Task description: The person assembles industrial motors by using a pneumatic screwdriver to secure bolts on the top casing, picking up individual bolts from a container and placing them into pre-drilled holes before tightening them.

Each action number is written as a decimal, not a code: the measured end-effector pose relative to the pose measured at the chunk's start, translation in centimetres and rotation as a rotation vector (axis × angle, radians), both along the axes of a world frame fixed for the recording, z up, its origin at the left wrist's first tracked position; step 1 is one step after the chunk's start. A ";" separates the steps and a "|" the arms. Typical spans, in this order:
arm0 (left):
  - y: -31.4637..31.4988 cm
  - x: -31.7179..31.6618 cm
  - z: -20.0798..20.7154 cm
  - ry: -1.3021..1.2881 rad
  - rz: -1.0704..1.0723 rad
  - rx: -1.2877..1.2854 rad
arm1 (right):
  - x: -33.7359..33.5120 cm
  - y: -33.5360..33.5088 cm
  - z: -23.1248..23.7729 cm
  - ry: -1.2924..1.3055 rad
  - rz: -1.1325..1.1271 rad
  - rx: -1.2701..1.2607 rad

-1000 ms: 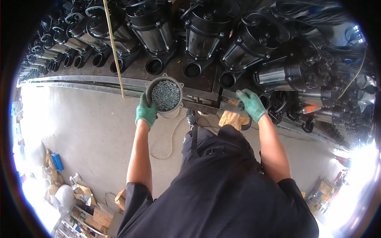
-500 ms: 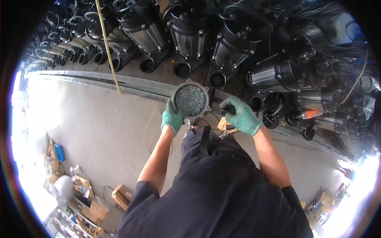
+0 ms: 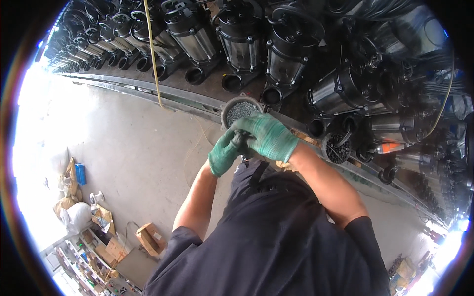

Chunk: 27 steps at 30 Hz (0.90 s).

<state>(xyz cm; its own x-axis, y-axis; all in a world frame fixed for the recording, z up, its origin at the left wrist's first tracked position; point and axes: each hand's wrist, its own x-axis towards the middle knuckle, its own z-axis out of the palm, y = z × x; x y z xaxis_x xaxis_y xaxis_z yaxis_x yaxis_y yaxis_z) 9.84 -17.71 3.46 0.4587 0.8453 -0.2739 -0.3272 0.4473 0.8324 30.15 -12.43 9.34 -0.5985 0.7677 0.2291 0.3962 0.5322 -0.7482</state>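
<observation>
My left hand and my right hand, both in green gloves, meet just on the near side of a round grey metal bowl. Their fingers are closed together. Whatever lies between the fingertips is dark and too hidden to name. The bowl has lugs on its rim and is full of small grey metal fasteners. My right hand covers part of its near side. Beyond stands a row of pumps with black tops and steel bodies, such as one pump directly behind the bowl.
At the right, a black container holds small dark parts, with an orange-and-grey tool beside it. A yellow hose hangs down at the left. The bench's metal edge runs across. Cardboard boxes lie on the floor behind me.
My left hand has come off the bowl's rim and drawn nearer to me. My right hand has moved left to meet it in front of the bowl.
</observation>
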 end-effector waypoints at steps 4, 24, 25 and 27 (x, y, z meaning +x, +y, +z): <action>-0.7 -2.6 -0.8 -0.133 -0.046 -0.028 | -1.4 0.4 0.6 -0.064 0.167 -0.145; -3.0 -8.6 -3.7 -0.165 0.413 -0.101 | -5.9 6.5 -13.2 -0.779 0.029 -0.230; -3.0 -8.4 -3.6 -0.140 0.411 -0.103 | -5.2 6.5 -13.0 -0.731 0.029 -0.224; -2.8 -8.1 -3.2 -0.090 0.407 -0.109 | -4.3 5.7 -13.5 -0.453 -0.059 -0.261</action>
<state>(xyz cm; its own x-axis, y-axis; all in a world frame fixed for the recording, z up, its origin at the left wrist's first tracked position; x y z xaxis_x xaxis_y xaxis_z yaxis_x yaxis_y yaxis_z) 1.78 -20.51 0.27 0.1196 0.9307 -0.3456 -0.5644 0.3501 0.7476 25.90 -6.72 -4.17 -0.5469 0.8003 -0.2458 0.7346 0.3179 -0.5994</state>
